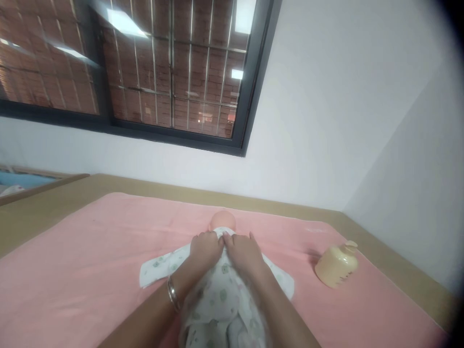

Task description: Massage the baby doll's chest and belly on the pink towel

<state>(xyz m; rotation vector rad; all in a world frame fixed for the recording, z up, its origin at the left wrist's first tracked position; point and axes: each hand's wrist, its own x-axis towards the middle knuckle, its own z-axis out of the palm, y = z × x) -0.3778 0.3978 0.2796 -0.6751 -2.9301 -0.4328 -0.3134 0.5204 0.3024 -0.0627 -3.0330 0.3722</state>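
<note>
Nearest the lens: two forearms, a bracelet (173,293) on the left wrist, reaching over a doll (222,290) in white printed cloth. Lying on its back mid-mat, head (223,221) away from the camera, one sleeve (159,267) spread left. Left hand (206,249) and right hand (243,252) side by side, touching at the doll's chest just under the head; fingers curled down and pinching the cloth at the neck, palms flat on it, not spread wide. One pink mat (79,270), broad bare stretches left and right of the doll. One cream bottle (337,266) tipped on its side to the right, well apart from the hands, near the mat's right edge. Tan table (398,270) rim beyond that, then white wall (326,121) meeting at a corner. One barred window (170,67) above.
</note>
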